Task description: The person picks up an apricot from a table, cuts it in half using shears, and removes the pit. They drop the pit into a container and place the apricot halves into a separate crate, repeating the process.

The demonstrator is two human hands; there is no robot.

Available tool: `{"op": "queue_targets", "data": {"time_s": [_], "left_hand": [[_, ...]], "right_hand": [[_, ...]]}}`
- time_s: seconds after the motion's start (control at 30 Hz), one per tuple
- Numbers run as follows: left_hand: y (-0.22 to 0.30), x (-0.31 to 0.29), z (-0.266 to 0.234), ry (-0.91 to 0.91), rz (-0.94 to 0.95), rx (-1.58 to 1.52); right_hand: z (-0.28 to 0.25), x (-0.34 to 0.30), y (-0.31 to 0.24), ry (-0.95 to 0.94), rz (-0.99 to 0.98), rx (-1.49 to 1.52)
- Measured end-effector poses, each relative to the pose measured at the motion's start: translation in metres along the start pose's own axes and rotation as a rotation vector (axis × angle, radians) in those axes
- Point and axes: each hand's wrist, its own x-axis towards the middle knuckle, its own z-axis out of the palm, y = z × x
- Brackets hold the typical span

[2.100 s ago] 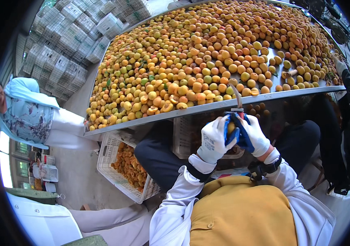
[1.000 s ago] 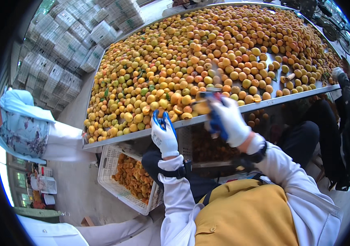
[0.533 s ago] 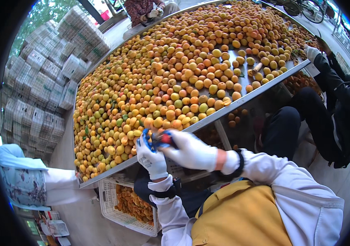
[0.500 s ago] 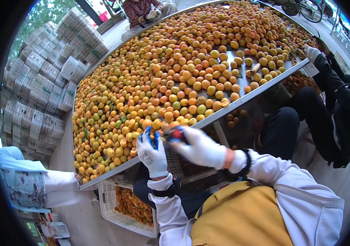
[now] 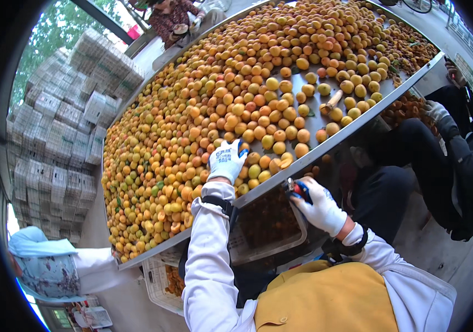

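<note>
A broad heap of orange and yellow apricots (image 5: 175,133) covers the metal-rimmed table (image 5: 352,123). My left hand (image 5: 228,160), in a white glove with blue fingertips, reaches over the rim into the near side of the heap. Its fingers curl at an apricot there, partly hidden by the back of the hand. Just outside the rim, my gloved right hand (image 5: 322,207) is closed around a small red-and-black hand tool (image 5: 296,191) with a metal end. The tool's exact kind is hard to make out.
Below the rim stand a white crate (image 5: 161,290) of split apricots and another crate (image 5: 300,235). A wooden-handled object (image 5: 333,101) lies on the table. Co-workers sit at the right (image 5: 469,166) and far side (image 5: 172,25); someone in light blue (image 5: 45,263) is at left. Crates (image 5: 53,138) are stacked behind.
My hands have moved apart. The left went from the table's edge up into the apricots; the right drew back rightward and down with the tool. The whole view has shifted slightly.
</note>
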Motion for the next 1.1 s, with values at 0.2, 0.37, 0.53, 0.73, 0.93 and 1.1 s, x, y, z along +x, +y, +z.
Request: {"op": "queue_targets", "data": {"time_s": [0.2, 0.37, 0.53, 0.73, 0.93, 1.1], "left_hand": [[0.016, 0.028, -0.004, -0.145, 0.028, 0.16], [0.01, 0.012, 0.004, 0.021, -0.035, -0.114], [0.021, -0.051, -0.008, 0.259, 0.014, -1.651], [0.01, -0.171, -0.069, 0.407, 0.144, -2.097], [-0.018, -0.242, -0.109, 0.639, 0.119, -1.9], [-0.009, -0.253, -0.113, 0.62, 0.173, -1.742]], "right_hand": [[-0.004, 0.002, -0.006, -0.065, -0.027, 0.032], [0.004, -0.011, -0.004, 0.02, -0.016, 0.069], [0.015, -0.03, 0.041, 0.086, -0.006, 0.089], [0.037, -0.027, 0.037, -0.054, -0.028, 0.117], [0.071, -0.031, -0.047, -0.195, -0.266, 0.142], [0.07, -0.027, -0.116, -0.341, -0.361, 0.172]]}}
